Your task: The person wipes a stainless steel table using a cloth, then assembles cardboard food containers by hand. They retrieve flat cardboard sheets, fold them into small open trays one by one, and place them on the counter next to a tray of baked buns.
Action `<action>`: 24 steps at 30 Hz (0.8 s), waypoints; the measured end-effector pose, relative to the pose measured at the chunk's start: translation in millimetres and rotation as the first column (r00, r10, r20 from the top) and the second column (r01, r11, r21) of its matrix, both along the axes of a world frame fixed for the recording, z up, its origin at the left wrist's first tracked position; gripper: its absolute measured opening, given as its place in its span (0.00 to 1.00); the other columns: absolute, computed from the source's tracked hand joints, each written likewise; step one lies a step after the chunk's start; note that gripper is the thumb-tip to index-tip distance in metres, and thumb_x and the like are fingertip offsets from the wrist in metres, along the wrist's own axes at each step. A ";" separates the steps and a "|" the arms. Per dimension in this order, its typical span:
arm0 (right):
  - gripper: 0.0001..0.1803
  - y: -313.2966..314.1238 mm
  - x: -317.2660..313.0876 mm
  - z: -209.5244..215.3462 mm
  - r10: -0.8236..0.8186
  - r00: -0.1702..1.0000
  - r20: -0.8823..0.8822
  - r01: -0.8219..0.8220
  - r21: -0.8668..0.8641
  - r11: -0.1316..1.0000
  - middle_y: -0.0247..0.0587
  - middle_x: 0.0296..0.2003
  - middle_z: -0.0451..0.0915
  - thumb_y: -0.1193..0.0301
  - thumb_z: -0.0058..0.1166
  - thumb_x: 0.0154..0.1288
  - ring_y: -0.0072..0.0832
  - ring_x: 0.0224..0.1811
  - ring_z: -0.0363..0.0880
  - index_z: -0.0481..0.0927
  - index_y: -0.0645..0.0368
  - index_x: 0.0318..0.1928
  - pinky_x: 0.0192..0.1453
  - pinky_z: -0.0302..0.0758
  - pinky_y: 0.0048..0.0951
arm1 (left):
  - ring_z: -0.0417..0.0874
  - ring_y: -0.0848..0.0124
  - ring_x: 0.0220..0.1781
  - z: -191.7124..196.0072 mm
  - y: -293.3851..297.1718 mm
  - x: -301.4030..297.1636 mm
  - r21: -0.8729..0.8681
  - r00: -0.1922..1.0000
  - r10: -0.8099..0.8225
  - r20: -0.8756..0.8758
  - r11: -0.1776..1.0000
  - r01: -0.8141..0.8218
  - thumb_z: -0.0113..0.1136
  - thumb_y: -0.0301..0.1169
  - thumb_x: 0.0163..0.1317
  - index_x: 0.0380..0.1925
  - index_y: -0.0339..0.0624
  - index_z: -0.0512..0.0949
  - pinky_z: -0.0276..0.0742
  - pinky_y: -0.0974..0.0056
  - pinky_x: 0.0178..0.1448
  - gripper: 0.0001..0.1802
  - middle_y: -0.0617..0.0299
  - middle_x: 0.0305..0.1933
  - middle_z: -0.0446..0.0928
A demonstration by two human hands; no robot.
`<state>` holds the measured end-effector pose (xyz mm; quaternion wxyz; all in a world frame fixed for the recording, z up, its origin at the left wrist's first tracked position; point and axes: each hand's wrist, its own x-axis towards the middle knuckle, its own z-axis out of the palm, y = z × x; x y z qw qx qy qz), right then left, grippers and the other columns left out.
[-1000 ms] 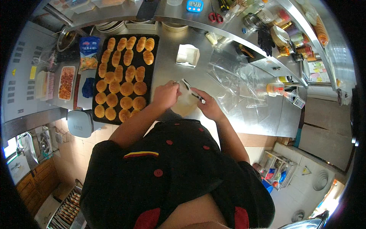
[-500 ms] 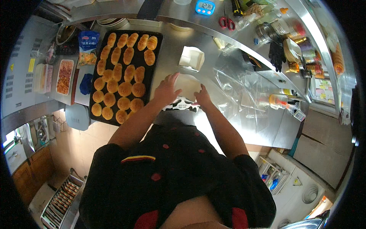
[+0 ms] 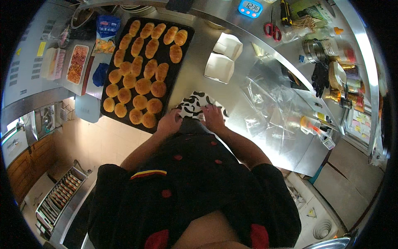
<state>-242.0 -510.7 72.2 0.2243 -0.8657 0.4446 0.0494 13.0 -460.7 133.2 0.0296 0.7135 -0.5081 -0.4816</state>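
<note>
- black-and-white patterned sheet (image 3: 199,104) lies flat on the steel tabletop (image 3: 248,95), just right of the bun tray (image 3: 182,62).
- left hand (image 3: 169,123) and right hand (image 3: 214,117) press its near edge, fingers spread.
- likely thin, light, floppy; best pinched at the corners.

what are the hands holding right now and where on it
Both hands rest on a black-and-white patterned sheet lying on the steel counter: the left hand at its near left edge, the right hand at its near right. Whether fingers actually grip it cannot be told.
</note>
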 end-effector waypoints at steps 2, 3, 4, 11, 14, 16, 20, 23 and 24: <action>0.38 13.4 4.3 -3.5 -0.017 1.000 -0.019 0.018 0.033 0.999 0.49 0.60 0.71 0.57 0.71 0.57 0.48 0.66 0.70 0.69 0.50 0.65 0.66 0.68 0.54 | 0.84 0.56 0.57 -0.2 11.2 1.8 -0.030 1.000 -0.003 -0.026 1.000 0.002 0.62 0.38 0.68 0.62 0.46 0.75 0.78 0.52 0.63 0.24 0.54 0.53 0.84; 0.38 16.9 3.8 -3.3 -0.045 0.999 0.004 0.045 0.064 0.997 0.50 0.61 0.71 0.58 0.71 0.57 0.49 0.66 0.70 0.69 0.51 0.66 0.66 0.69 0.55 | 0.85 0.56 0.56 -0.9 16.0 4.0 -0.046 0.999 -0.005 -0.040 0.999 0.004 0.62 0.38 0.68 0.62 0.46 0.75 0.78 0.52 0.63 0.23 0.54 0.52 0.84; 0.38 20.5 3.1 -3.1 -0.075 0.997 0.027 0.072 0.097 0.993 0.51 0.61 0.70 0.59 0.71 0.56 0.50 0.66 0.70 0.69 0.51 0.66 0.67 0.69 0.55 | 0.85 0.57 0.56 -1.6 20.7 8.1 -0.060 0.998 0.011 -0.063 0.998 -0.014 0.62 0.38 0.68 0.61 0.45 0.76 0.79 0.53 0.63 0.23 0.54 0.52 0.84; 0.26 10.7 -4.6 41.5 -0.322 0.898 0.299 0.292 0.143 0.946 0.57 0.58 0.72 0.66 0.61 0.65 0.56 0.63 0.70 0.73 0.59 0.61 0.64 0.74 0.51 | 0.86 0.59 0.53 23.4 15.6 34.4 -0.239 0.972 0.068 -0.223 0.963 -0.123 0.62 0.33 0.68 0.57 0.41 0.78 0.82 0.58 0.58 0.19 0.51 0.50 0.85; 0.15 -1.6 -10.1 54.1 -0.469 0.840 0.272 0.373 0.337 0.864 0.50 0.46 0.83 0.67 0.51 0.77 0.52 0.49 0.83 0.75 0.61 0.58 0.50 0.84 0.48 | 0.87 0.61 0.52 25.6 5.8 35.4 -0.303 0.961 0.052 -0.272 0.943 -0.137 0.62 0.32 0.68 0.59 0.40 0.78 0.81 0.60 0.57 0.20 0.52 0.49 0.85; 0.15 -2.7 1.7 97.7 -0.836 0.469 0.286 0.298 0.839 0.455 0.46 0.45 0.84 0.65 0.50 0.78 0.46 0.45 0.86 0.75 0.61 0.58 0.47 0.86 0.45 | 0.86 0.63 0.53 20.5 -6.0 32.1 -0.272 0.909 0.045 -0.414 0.947 -0.171 0.60 0.32 0.70 0.62 0.41 0.75 0.80 0.60 0.58 0.22 0.52 0.52 0.84; 0.17 7.0 30.2 161.7 -0.956 0.200 0.213 -0.151 0.971 0.185 0.39 0.45 0.82 0.65 0.52 0.78 0.35 0.45 0.86 0.72 0.56 0.62 0.48 0.86 0.42 | 0.82 0.63 0.59 45.6 -49.2 -4.7 0.161 0.302 0.282 -0.911 0.915 -0.369 0.55 0.31 0.75 0.79 0.48 0.55 0.78 0.58 0.64 0.35 0.52 0.64 0.77; 0.19 10.0 40.1 174.0 -0.948 0.194 0.253 -0.359 0.917 0.171 0.38 0.46 0.81 0.65 0.53 0.77 0.35 0.47 0.83 0.71 0.54 0.63 0.54 0.80 0.45 | 0.81 0.65 0.60 109.5 -65.3 -18.9 0.223 -0.026 0.229 -0.973 0.912 -0.343 0.55 0.29 0.75 0.82 0.52 0.46 0.78 0.57 0.63 0.41 0.53 0.65 0.75; 0.19 9.6 41.6 176.7 -0.944 0.201 0.261 -0.418 0.894 0.158 0.37 0.46 0.80 0.64 0.54 0.77 0.34 0.48 0.82 0.71 0.53 0.63 0.56 0.78 0.45 | 0.81 0.65 0.60 114.2 -65.7 -18.0 0.126 0.070 0.159 -0.985 0.931 -0.343 0.56 0.28 0.75 0.82 0.51 0.47 0.79 0.58 0.63 0.41 0.53 0.64 0.76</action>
